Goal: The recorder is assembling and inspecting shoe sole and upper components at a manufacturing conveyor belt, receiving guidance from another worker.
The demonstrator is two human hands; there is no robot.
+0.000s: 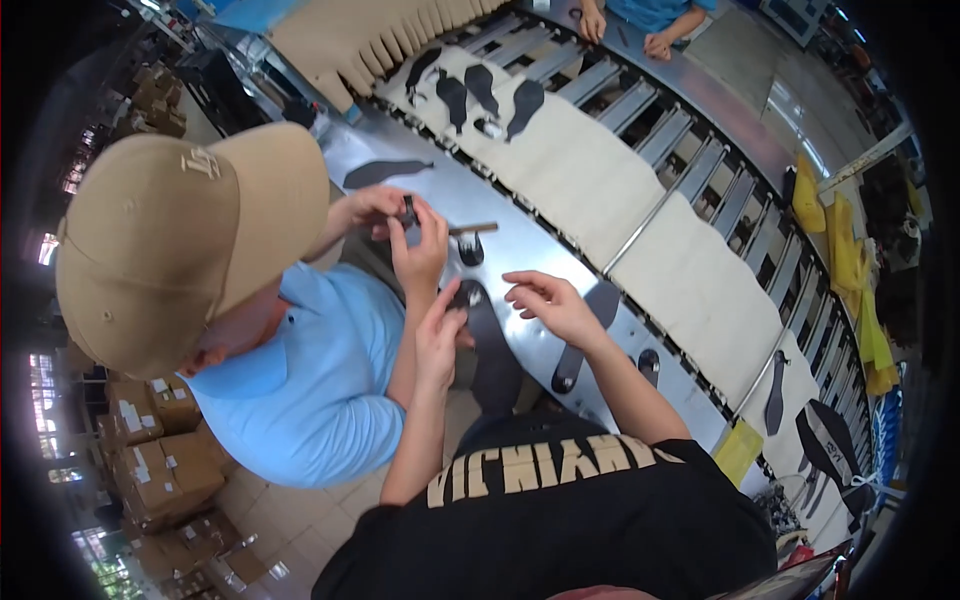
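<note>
Black shirt front nearest the lens — both bare hands out over the metal bench (520, 255).

Left hand (440, 335) has its fingertips down on the dark insole-shaped piece (490, 340) lying at the bench's near edge, a light pinch at its top. Right hand (552, 305) hovers just beside it, released, fingers spread, holding nothing. A co-worker in a tan cap (170, 235) works a small dark part close alongside. My read: lining up this piece — a clean lift would want both hands steadying it.
</note>
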